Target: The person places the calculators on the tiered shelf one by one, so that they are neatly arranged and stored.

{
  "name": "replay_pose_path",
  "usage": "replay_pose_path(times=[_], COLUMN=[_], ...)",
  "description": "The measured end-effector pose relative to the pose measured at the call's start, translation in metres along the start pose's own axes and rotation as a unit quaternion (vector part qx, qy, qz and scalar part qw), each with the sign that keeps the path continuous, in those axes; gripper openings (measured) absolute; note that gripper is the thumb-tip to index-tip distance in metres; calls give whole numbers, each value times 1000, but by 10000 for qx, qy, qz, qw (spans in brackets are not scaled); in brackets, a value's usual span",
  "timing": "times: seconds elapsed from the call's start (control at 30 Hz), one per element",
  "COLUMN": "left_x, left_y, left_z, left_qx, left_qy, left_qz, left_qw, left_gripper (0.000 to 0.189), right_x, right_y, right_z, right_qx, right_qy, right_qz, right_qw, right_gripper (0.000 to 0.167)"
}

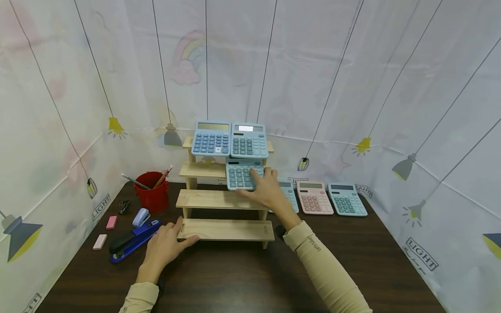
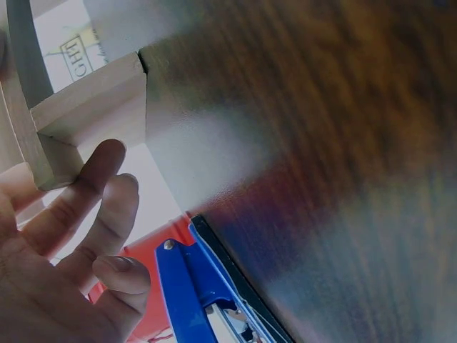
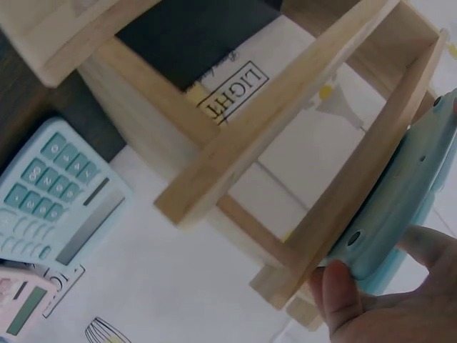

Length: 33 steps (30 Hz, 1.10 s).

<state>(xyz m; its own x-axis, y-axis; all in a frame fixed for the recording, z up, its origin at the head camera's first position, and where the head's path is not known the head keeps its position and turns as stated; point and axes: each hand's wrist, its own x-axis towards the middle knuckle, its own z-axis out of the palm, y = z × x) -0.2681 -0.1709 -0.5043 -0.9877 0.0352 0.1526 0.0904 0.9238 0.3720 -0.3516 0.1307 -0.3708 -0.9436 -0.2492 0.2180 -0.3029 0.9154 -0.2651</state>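
A four-tier wooden stepped shelf (image 1: 225, 229) stands on the table. My right hand (image 1: 268, 189) grips a light blue calculator (image 1: 239, 177) on the second tier from the top, at its right side. In the right wrist view, the thumb and fingers close on the edge of this calculator (image 3: 396, 207), which leans at the tier. Two more blue calculators, one left (image 1: 211, 139) and one right (image 1: 249, 143), stand side by side on the top tier. My left hand (image 1: 166, 243) holds the left end of the bottom tier, thumb in front and fingers at its side (image 2: 57, 161).
Right of the shelf, a blue calculator (image 1: 288, 195), a pink one (image 1: 314, 200) and another blue one (image 1: 347, 202) lean by the wall. At left are a red bucket (image 1: 152, 198) with pencils, a blue stapler (image 1: 135, 239), a small stapler (image 1: 141, 217) and two erasers (image 1: 111, 222).
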Motion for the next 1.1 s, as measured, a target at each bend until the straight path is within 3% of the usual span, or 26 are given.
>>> replay_pose_path(times=[0.17, 0.43, 0.7, 0.9, 1.1], left_x=[-1, -1, 0, 1, 1], left_y=[0, 1, 2, 1, 1], left_z=[0, -2, -2, -1, -1], left_qx=[13, -10, -11, -2, -9], left_qy=[-16, -37, -79, -58, -68], left_qz=[-21, -28, -52, -35, -40], left_qw=[10000, 10000, 10000, 10000, 10000], left_gripper=[98, 98, 99, 99, 100], right_x=[2, 3, 7, 11, 15], right_y=[-3, -14, -25, -34, -43], right_z=[9, 17, 24, 30, 35], right_qx=[174, 228, 190, 53, -50], right_qy=[209, 766, 651, 1337, 1391], right_qz=[-184, -843, -903, -1710, -1854], right_qw=[9995, 9932, 9936, 9761, 9728], right_gripper=[81, 55, 48, 34, 33])
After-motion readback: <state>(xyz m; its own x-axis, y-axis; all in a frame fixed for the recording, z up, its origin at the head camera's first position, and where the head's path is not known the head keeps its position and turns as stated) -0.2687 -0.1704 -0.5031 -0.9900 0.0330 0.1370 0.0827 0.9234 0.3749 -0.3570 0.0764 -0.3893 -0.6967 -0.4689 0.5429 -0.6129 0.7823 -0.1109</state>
